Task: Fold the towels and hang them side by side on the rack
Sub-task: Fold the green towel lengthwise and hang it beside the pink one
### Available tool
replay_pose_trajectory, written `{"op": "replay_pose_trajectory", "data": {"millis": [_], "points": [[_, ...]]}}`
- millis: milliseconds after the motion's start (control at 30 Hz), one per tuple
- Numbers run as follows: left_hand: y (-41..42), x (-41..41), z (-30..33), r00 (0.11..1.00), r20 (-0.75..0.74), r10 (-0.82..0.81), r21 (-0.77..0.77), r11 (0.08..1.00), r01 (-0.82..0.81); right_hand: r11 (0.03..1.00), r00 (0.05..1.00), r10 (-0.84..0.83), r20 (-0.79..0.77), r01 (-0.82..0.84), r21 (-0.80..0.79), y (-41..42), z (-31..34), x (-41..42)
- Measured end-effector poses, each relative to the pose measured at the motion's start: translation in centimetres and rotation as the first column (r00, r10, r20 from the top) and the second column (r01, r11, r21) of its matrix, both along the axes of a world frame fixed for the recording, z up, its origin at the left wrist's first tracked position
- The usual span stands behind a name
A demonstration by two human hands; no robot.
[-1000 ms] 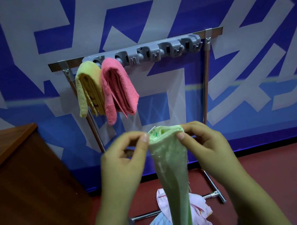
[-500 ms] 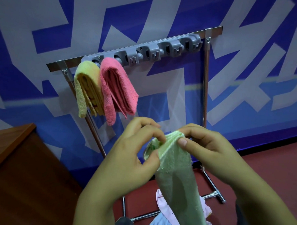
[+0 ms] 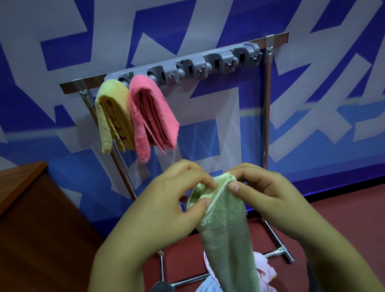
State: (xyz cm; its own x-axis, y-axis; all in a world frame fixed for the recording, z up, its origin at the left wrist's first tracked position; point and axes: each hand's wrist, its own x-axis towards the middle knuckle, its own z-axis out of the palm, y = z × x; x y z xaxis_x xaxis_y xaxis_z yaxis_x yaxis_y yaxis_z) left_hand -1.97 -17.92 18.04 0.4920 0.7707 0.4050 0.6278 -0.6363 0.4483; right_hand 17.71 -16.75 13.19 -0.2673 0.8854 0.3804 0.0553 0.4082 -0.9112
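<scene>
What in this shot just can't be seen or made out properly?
All in the head view:
- Green towel: its lower end runs off the bottom edge, and the left hand and right hand cover its top corners.
- Pale cloths on the floor: mostly behind the green towel and cut off by the edge.
- Grey holders on the rack: the leftmost ones sit behind the yellow towel and pink towel.

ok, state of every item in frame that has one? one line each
yellow towel: folded, hung on the rack, leftmost
pink towel: folded, hung beside the yellow one, touching it
green towel: off the rack, hanging down from both hands
left hand: pinches the green towel's top edge
right hand: pinches the same top edge
rack: upright, clips right of the pink towel empty
pale cloth: crumpled on the floor
</scene>
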Motion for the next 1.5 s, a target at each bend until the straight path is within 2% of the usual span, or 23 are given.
{"op": "replay_pose_trajectory", "data": {"millis": [300,600,767,900,1000,1133,1333,1433,1500], "points": [[-0.4,0.0,-0.3,0.996,0.09,0.011,0.011,1.0,-0.012,1.0,1.0,0.005,-0.005,-0.005,-0.018,-0.2,0.2,0.0],[-0.7,0.0,-0.5,1.0,-0.008,0.019,-0.044,0.999,-0.019,0.999,1.0,0.028,-0.006,-0.028,-0.026,-0.2,0.3,-0.4],[-0.9,-0.1,-0.2,0.997,-0.04,0.062,0.016,0.998,-0.062,0.999,1.0,0.011,0.012,-0.01,-0.038,-0.2,0.2,-0.1],[-1.2,-0.1,0.1,0.998,-0.061,0.03,-0.006,1.0,-0.03,0.999,1.0,0.004,0.003,-0.004,-0.045,0.0,0.2,0.0],[-1.0,0.0,-0.1,0.99,-0.14,-0.027,-0.074,0.997,0.017,0.999,1.0,0.019,-0.014,-0.02,-0.049,-0.1,0.3,0.1],[-1.1,0.3,-0.1,0.974,-0.217,-0.064,-0.01,0.998,0.063,0.997,1.0,0.011,-0.007,-0.011,-0.071,-0.2,0.1,0.1],[-1.7,0.0,0.3,0.986,-0.147,-0.075,0.112,0.989,0.092,0.996,0.998,-0.054,-0.027,0.052,-0.073,-0.1,-0.2,0.3],[-1.4,-0.8,0.2,0.992,-0.122,0.025,0.158,0.987,-0.006,0.993,0.992,-0.109,-0.057,0.107,-0.04,-0.1,-0.2,0.3],[-1.3,-1.2,0.1,0.995,-0.036,0.089,0.155,0.985,-0.083,0.993,0.991,-0.119,-0.063,0.12,0.016,-0.2,-0.1,0.1]]}}
